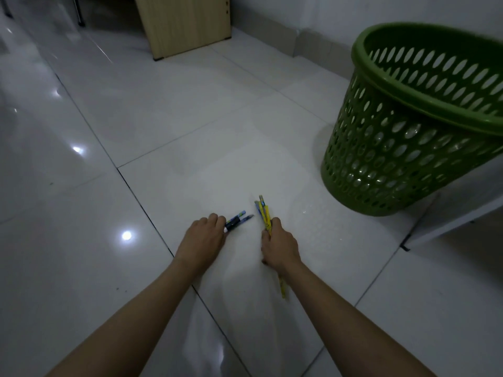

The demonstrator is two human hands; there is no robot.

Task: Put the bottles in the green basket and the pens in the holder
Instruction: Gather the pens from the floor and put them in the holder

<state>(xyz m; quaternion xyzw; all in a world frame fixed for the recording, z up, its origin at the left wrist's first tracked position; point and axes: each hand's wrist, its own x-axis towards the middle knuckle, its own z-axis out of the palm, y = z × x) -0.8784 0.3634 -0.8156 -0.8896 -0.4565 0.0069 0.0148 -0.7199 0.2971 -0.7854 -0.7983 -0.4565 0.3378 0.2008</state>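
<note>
My left hand (202, 239) is closed around a small bunch of blue and dark pens (239, 220) whose tips stick out to the right, low over the white tiled floor. My right hand (279, 247) grips a bundle of yellow and blue pens (263, 212); their ends poke out above my fist, and one yellow end shows below my wrist. The green perforated basket (402, 159) stands on the floor at the right, beyond my right hand. I see no pen holder, and I cannot tell what the basket holds.
A wooden cabinet (187, 23) stands at the back by the wall. A pale piece of furniture (449, 221) juts in at the right, just below the basket. Glossy white tiles (163, 118) spread across the rest of the view.
</note>
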